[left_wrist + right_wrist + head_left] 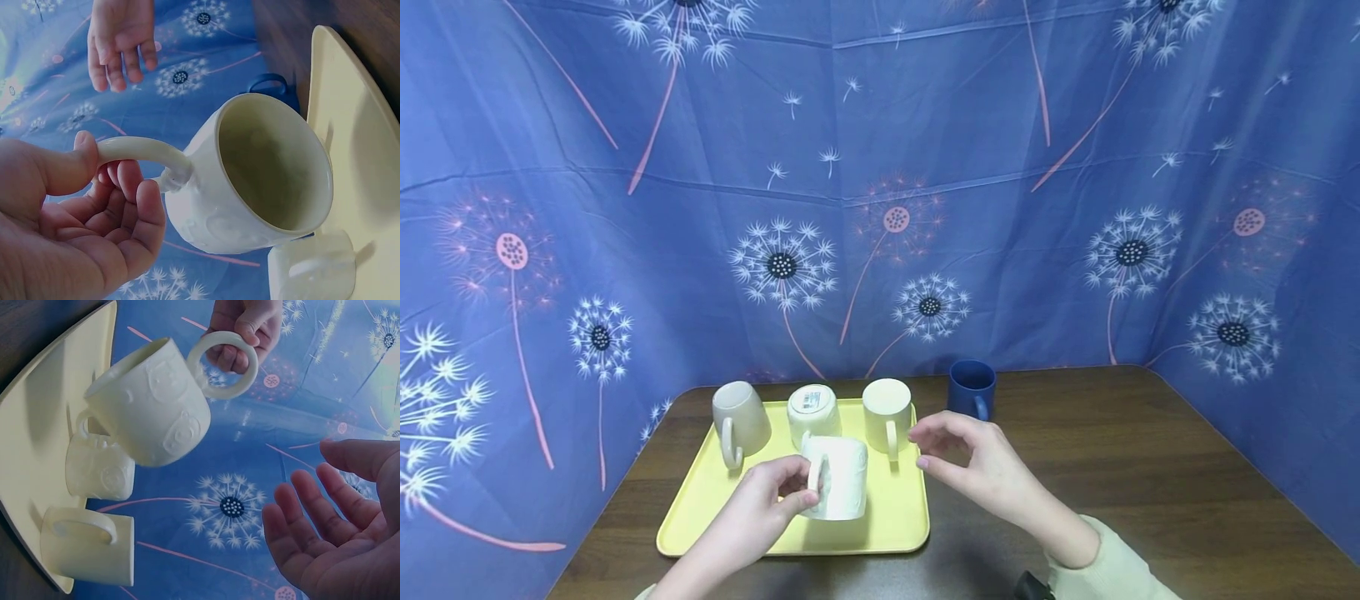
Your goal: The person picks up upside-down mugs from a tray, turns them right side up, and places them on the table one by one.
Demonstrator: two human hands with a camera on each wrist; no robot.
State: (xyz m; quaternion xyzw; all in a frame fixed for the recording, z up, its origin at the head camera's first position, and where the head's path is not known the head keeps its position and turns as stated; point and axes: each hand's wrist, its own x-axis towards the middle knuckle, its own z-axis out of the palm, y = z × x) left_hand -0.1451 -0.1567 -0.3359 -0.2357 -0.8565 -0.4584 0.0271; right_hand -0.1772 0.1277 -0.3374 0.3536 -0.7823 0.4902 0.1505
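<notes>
My left hand pinches the handle of a white mug between thumb and fingers, holding it above a yellow tray. In the left wrist view, the mug has raised relief on its side and its mouth tilts down toward the tray. My right hand holds nothing; its fingers are loosely bent, just right of a white mug on the tray. That mug stands upside down, as do a white mug with a base label and a greyish mug.
A dark blue mug stands upright on the brown wooden table, behind my right hand and right of the tray. A blue curtain with dandelion prints hangs behind the table and along its sides.
</notes>
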